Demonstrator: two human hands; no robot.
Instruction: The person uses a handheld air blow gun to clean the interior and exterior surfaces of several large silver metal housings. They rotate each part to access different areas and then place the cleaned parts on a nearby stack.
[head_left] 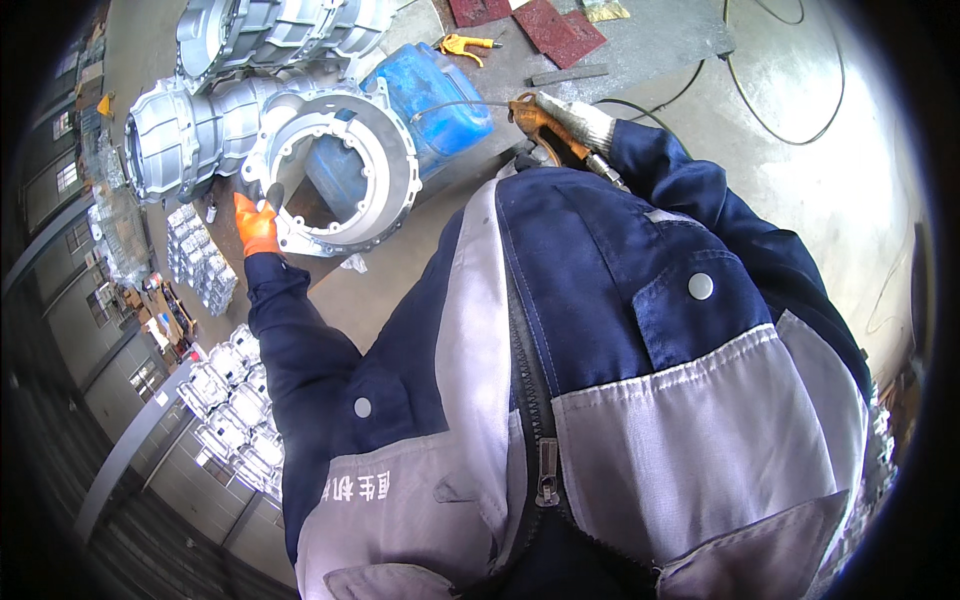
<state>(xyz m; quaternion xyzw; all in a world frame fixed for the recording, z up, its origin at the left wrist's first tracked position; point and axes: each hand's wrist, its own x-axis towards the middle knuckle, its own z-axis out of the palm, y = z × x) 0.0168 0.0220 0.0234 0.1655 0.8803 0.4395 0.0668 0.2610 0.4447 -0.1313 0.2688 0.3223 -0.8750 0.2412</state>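
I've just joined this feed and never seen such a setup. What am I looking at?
There is no machine arm: these are a person's gloved hands, seen from a camera on the person's head, looking down. The wide lens bends straight edges. The left hand, in orange, is at the edge of a metal ring; how firmly it grips is unclear. The right hand, in a pale glove, holds an orange tool. On the table lie red sheets, a grey bar and a yellow air gun.
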